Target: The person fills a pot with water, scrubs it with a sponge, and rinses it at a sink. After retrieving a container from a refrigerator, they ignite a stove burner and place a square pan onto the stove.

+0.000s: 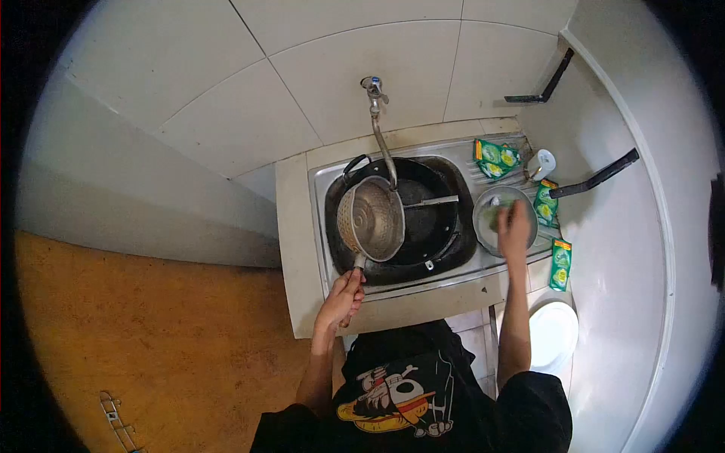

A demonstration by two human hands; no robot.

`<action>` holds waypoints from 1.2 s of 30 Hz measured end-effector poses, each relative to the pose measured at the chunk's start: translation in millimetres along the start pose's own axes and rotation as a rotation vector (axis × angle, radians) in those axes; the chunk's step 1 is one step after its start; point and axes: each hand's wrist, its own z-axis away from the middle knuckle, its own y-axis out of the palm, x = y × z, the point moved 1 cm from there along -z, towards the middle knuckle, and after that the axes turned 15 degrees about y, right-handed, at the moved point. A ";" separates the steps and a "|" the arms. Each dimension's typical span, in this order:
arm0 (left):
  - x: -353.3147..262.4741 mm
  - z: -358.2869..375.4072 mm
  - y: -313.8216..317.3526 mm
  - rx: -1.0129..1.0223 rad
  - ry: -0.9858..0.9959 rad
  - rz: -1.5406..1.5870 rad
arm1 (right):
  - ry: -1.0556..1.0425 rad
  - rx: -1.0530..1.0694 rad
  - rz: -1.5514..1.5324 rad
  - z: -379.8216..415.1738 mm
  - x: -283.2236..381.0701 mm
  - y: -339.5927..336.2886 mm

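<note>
From up here I see the white tiled wall [302, 68] filling the top of the view, and below it the pale desk [298, 249] that carries a stainless steel sink [453, 275]. Inside the basin lies a large black round wok [430, 223] with loop handles, and over its left half I hold a dented, round metal saucepan [371, 219], tipped on its side so its inside faces me, right under the thin metal tap [380, 128]. The saucepan's long axis runs from the bowl down along its handle toward my body, and my left hand [343, 300] sits at the near end of that handle, fingers wrapped tight around it. Well to the right, on the draining side, my right hand [515, 226] rests over a small round steel bowl [502, 220], fingers curled on what looks like a green scrub sponge [492, 217]; I cannot tell how firmly. So the left hand owns the pan, and the right lies apart, across the wok. Green sachets [495, 157] lie scattered behind the bowl, and a white plate [553, 337] sits lower right.
</note>
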 end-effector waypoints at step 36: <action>9.2 20.4 25.1 -0.153 0.105 -0.178 | -0.611 0.634 0.126 62.4 116.7 148.7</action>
